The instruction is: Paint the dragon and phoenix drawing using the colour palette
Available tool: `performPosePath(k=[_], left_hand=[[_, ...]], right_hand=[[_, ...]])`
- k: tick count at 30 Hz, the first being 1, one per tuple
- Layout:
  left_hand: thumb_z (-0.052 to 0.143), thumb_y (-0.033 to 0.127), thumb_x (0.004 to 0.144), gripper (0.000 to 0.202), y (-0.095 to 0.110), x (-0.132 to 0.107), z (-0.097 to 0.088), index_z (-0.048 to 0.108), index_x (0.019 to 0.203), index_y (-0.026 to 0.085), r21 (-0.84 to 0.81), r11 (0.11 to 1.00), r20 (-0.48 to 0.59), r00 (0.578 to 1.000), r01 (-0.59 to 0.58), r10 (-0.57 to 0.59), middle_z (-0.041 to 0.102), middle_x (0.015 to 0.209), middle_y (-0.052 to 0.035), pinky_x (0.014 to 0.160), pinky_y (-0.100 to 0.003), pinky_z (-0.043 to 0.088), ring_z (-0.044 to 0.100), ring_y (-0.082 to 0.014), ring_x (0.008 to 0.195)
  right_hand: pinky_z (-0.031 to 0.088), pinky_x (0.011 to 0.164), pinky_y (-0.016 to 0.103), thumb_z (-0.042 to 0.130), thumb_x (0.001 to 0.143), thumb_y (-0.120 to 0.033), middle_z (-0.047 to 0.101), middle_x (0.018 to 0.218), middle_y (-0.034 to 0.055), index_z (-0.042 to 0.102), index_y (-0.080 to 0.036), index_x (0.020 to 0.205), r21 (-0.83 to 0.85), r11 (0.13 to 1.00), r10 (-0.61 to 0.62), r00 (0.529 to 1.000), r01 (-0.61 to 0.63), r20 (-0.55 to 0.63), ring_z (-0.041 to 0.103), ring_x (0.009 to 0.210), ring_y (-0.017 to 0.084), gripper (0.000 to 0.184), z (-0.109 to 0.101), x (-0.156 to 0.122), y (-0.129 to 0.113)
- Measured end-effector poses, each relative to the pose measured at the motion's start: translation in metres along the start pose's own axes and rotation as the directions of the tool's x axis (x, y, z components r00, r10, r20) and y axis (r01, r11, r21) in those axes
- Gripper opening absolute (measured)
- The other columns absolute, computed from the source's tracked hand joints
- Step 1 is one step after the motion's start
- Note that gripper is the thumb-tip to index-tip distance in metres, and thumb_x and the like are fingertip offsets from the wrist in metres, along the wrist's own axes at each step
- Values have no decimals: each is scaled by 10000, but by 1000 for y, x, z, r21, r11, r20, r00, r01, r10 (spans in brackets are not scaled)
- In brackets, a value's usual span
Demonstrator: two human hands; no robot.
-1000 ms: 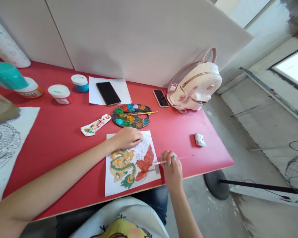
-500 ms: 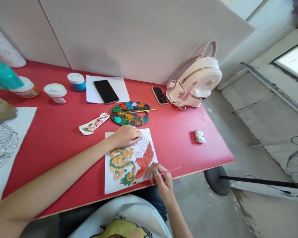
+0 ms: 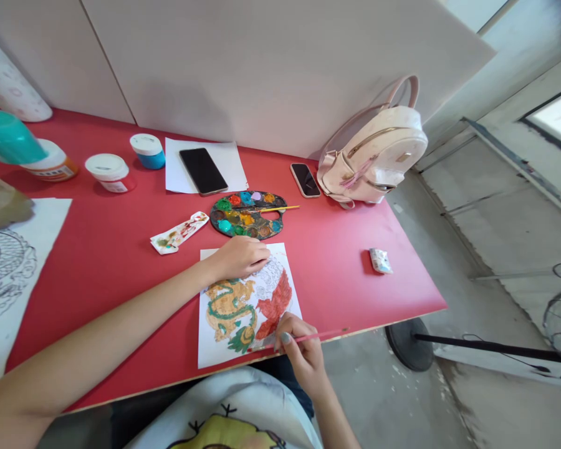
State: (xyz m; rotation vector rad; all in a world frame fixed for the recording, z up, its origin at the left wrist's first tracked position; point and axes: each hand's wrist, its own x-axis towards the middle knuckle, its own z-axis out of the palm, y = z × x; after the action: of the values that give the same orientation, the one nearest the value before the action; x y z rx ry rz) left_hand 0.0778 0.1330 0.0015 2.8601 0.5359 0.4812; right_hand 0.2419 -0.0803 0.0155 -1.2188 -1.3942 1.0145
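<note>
A pink-handled paintbrush is pinched in my right hand, by the lower right edge of a drawing sheet. Its tip rests at the bottom of the drawing, just right of a green painted part; exact contact is hard to see. The drawing has orange, green and red painted areas and an unpainted line-drawn patch at the upper right. My left hand lies across the sheet's top edge, fingers curled in, with nothing visible in them. Just beyond it is a paint palette with a second, yellow-tipped brush across it.
A stained tissue lies left of the palette. Behind are a black phone on white paper, another phone and a pink backpack. Paint jars and another line drawing are left; a small packet is right.
My right hand and the brush have shifted slightly left and towards me along the bottom of the sheet. My left hand stays in place on the paper. The view has shifted slightly.
</note>
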Motion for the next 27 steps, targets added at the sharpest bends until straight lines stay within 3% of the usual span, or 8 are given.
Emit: performPosePath(k=[27], left_hand=[[515,269,995,230,0,0,-1,617,797,208,3,1000,18,1000,2,-2,696,782,-10,662,-322,331,591,-161,734]], right_hand=[[408,603,247,455,1083,-339,587,680,0,577,-209,747,-145,984,-100,995,100,9,544,627,140,380,-3,2,0]])
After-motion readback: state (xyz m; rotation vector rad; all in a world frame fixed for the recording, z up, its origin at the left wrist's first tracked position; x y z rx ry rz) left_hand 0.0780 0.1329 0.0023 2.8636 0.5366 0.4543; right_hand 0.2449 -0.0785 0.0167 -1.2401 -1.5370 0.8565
